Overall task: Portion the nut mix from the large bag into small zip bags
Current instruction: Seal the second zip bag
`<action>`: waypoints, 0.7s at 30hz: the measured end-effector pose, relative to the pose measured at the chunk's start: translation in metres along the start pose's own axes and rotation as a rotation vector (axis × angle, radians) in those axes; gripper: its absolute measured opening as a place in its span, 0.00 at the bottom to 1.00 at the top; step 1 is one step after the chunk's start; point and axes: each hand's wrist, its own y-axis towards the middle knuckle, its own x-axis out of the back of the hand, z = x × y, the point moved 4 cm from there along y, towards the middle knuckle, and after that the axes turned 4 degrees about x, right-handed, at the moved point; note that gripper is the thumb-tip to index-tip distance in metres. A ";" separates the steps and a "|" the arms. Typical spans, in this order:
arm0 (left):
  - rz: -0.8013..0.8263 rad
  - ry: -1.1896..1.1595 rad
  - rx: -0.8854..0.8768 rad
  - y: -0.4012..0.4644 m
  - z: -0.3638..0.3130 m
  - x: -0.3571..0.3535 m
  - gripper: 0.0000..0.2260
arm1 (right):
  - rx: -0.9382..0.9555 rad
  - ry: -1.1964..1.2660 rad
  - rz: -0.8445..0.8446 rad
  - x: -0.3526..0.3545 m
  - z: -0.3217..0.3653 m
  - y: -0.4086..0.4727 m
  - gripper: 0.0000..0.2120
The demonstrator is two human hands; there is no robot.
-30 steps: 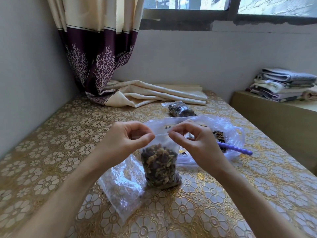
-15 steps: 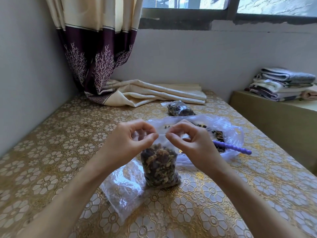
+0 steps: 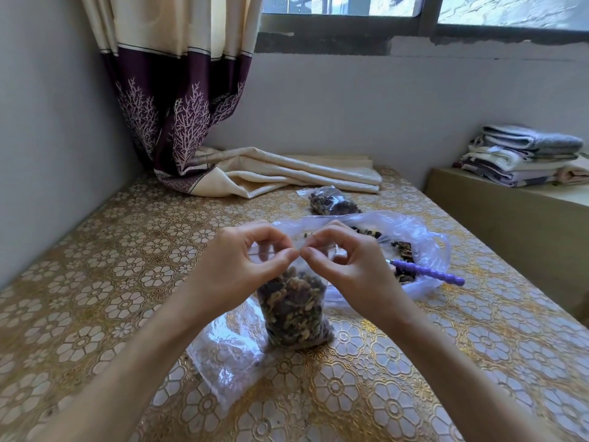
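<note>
A small zip bag [image 3: 293, 311] full of nut mix stands upright on the table in front of me. My left hand [image 3: 242, 266] and my right hand [image 3: 347, 266] both pinch its top strip, thumbs and forefingers almost touching at the middle. Behind it lies the large clear bag [image 3: 417, 240] with nut mix inside and a purple-handled scoop [image 3: 427, 272] poking out to the right. A filled small bag [image 3: 331, 204] rests farther back. Empty small zip bags [image 3: 229, 355] lie flat at the front left of the standing bag.
The table [image 3: 105, 282] has a gold flower-patterned cover. A purple and cream curtain [image 3: 178, 100] hangs at the back left, its end and a folded cream cloth [image 3: 287, 173] lying on the table. Folded towels [image 3: 526, 154] sit on a low cabinet [image 3: 510, 224] to the right.
My two hands have slid toward each other along the top of the small bag, and their fingertips now nearly meet at the middle.
</note>
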 end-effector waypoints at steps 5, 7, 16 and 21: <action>-0.008 0.020 -0.003 0.001 0.000 0.000 0.01 | 0.013 -0.026 0.000 -0.001 0.000 0.001 0.03; -0.011 0.055 -0.027 0.001 -0.001 0.000 0.01 | 0.016 -0.029 -0.001 -0.001 0.000 0.001 0.02; 0.047 0.112 -0.090 0.000 -0.004 0.002 0.05 | 0.031 -0.061 0.003 0.000 0.003 0.000 0.01; 0.049 -0.009 -0.015 0.001 0.003 0.011 0.08 | -0.002 -0.044 -0.020 0.014 -0.001 0.000 0.04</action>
